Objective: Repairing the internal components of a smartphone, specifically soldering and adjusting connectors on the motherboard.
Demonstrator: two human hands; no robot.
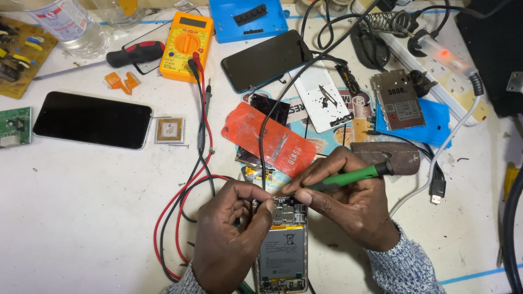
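**A:** Position of the opened smartphone with its back cover off, grey battery and circuit board exposed [282, 245]?

**B:** Flat on the white, scuffed counter [81, 218] at the bottom centre of the head view, long axis running toward the person, board end farthest from them.

**A:** Left hand [229, 239]?

**B:** Comes up from the lower edge, palm turned inward, fingers curled. Thumb and forefinger are pinched together at the phone's upper left edge, touching the board area — whatever sits between the tips is too small to tell.

**A:** Right hand [348, 204]?

**B:** Enters from the lower right in a speckled grey knit sleeve [406, 267]. Fingers are closed round a slim green-handled tool with a black end [348, 177], held like a pen; handle points up and to the right, working tip angled down-left onto the top of the board, just beside the left fingertips.

**A:** Hands relative to each other?

**B:** Close together, nearly touching over the phone's top end.

**A:** Surroundings?

**B:** Red and black probe leads [185, 201] loop past the left hand from a yellow multimeter [186, 46]. A red-orange rectangular back cover [267, 139] lies just beyond the hands — a black-screened phone [92, 120] rests well apart to the left.
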